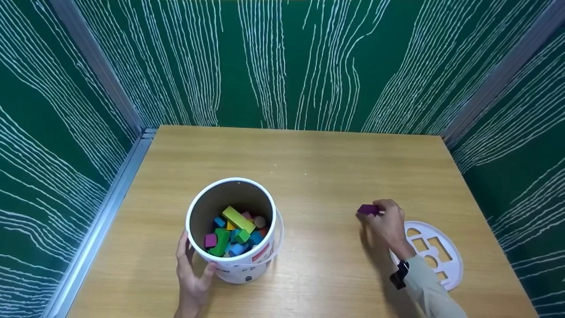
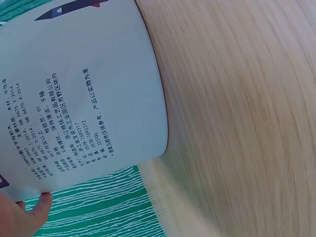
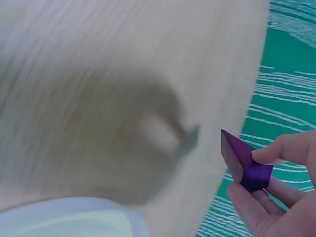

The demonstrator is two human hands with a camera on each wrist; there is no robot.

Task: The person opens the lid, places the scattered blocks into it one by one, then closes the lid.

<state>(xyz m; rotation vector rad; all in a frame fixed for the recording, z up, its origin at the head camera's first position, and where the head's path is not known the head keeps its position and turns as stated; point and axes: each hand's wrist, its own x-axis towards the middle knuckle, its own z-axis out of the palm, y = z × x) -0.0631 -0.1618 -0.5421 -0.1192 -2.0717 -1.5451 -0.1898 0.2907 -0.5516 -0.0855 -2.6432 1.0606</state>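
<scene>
Curved against the near left side of a white bucket (image 1: 238,276), my left hand (image 1: 192,274) holds it with fingers and thumb spread on the outer wall. The bucket stands upright and contains several coloured blocks (image 1: 238,221), green, yellow, blue and pink among them. My right hand (image 1: 388,225) pinches a purple wedge-shaped block (image 3: 247,163) between thumb and fingers, raised above the table right of the bucket. Under the right wrist lies a white round lid (image 1: 454,269) with shaped holes, partly covered by the arm.
The wooden table (image 1: 309,154) is bounded by green walls (image 1: 309,66) with white lines at the back and sides. A white handle (image 1: 280,238) hangs down the bucket's right side. Grey metal rails (image 1: 119,163) run along the left table edge.
</scene>
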